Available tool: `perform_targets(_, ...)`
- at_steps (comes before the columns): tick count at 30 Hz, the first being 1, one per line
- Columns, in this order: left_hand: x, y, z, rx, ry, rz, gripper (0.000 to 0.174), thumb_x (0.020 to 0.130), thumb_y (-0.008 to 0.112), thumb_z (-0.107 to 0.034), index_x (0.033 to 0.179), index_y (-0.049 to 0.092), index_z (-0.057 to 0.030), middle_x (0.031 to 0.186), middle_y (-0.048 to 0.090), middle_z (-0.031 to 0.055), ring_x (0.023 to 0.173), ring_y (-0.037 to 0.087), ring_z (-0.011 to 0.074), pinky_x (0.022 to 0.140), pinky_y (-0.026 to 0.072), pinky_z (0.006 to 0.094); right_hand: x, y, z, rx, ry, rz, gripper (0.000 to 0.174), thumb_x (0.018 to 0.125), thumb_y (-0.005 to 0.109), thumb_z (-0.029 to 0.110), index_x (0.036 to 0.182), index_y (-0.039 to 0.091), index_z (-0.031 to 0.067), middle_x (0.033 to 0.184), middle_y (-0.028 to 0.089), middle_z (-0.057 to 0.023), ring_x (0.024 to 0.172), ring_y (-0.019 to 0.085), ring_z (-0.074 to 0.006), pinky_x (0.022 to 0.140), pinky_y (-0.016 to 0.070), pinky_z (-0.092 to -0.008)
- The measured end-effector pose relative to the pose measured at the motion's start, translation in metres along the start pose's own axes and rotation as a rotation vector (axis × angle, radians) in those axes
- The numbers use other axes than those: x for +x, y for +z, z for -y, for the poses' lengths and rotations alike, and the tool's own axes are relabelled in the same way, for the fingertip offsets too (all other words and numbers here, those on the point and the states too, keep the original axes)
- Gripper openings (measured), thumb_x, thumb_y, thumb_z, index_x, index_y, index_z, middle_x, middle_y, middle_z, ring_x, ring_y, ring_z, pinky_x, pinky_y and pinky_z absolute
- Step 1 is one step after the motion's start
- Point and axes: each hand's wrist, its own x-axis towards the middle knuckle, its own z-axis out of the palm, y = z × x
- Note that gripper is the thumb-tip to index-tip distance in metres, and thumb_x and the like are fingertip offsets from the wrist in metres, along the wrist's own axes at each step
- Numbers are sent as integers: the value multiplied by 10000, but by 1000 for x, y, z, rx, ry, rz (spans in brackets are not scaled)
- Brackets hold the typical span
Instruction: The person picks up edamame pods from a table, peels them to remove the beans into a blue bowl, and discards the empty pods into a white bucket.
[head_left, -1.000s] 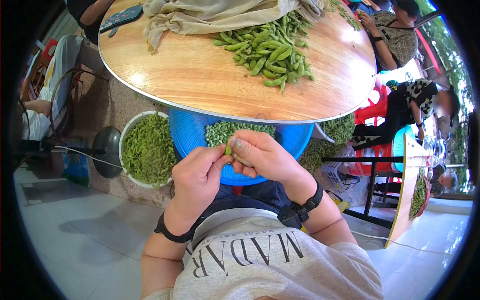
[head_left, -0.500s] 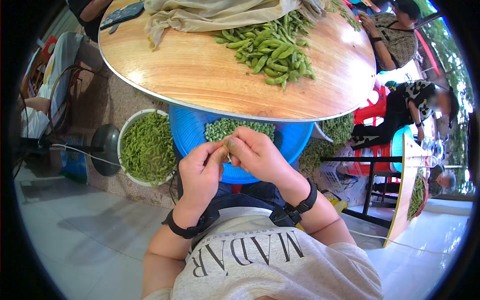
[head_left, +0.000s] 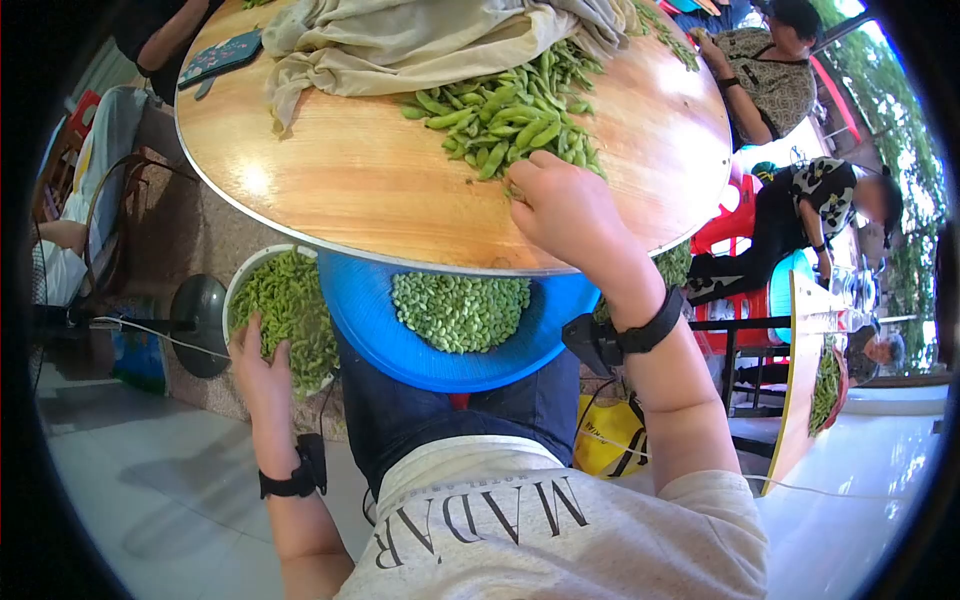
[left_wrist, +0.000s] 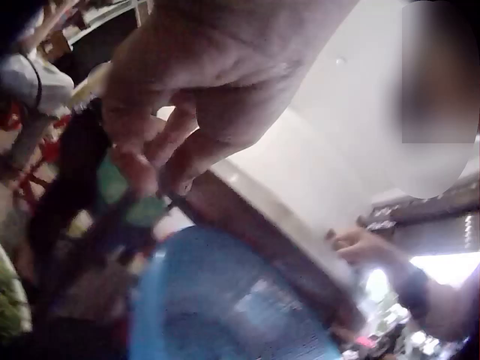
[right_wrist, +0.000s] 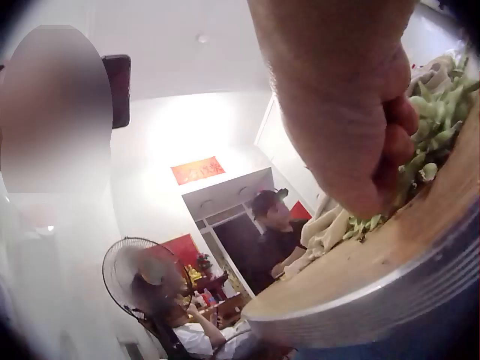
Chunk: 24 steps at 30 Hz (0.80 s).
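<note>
Blue is the basin (head_left: 450,376) at the centre of the frame, and it holds one pile of pale green beans (head_left: 460,312). Half a second ago both my hands met above it; now they are apart, so I judge that they no longer work together on one thing. My right hand (head_left: 568,205) has gone to the table (head_left: 350,160), where its curled fingers are at the near edge of the one big heap of green pods (head_left: 510,110), upper centre. If a pod is already between these fingers, I cannot tell. My left hand (head_left: 262,378) is released, with fingers apart, at the white-rimmed basin (head_left: 227,300) in the left part of the frame, which is filled with more green pieces (head_left: 295,305); whether it touches them I cannot tell. Counting, I find two hands, two basins near me, one cloth (head_left: 400,50) and one phone (head_left: 222,57) at the upper left. The pods and the beans are too many for me to count.
</note>
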Motion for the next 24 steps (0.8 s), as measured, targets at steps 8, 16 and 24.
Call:
perform_targets(8,31,-46,-174,-1121,16,214,316,728,630,32,1034,555,28,975,577,133,617,580,132,500,467,226,-4,-15,29,1305,484,-12,161,761,578,117,875,559,5,646,542,-25,480,438,-50,444,353,-200)
perform_targets(16,28,-27,-186,-972,264,132,195,718,638,21,908,594,11,680,572,124,569,558,195,509,432,268,-45,3,40,1505,439,199,263,893,472,243,911,530,-13,643,507,-38,463,397,-50,411,292,-168)
perform_targets(24,14,-45,-181,-859,340,184,171,724,620,31,892,597,15,651,537,115,534,530,210,478,414,274,-63,5,50,1512,320,367,427,928,360,385,774,526,23,563,449,-1,427,350,-44,392,280,-188)
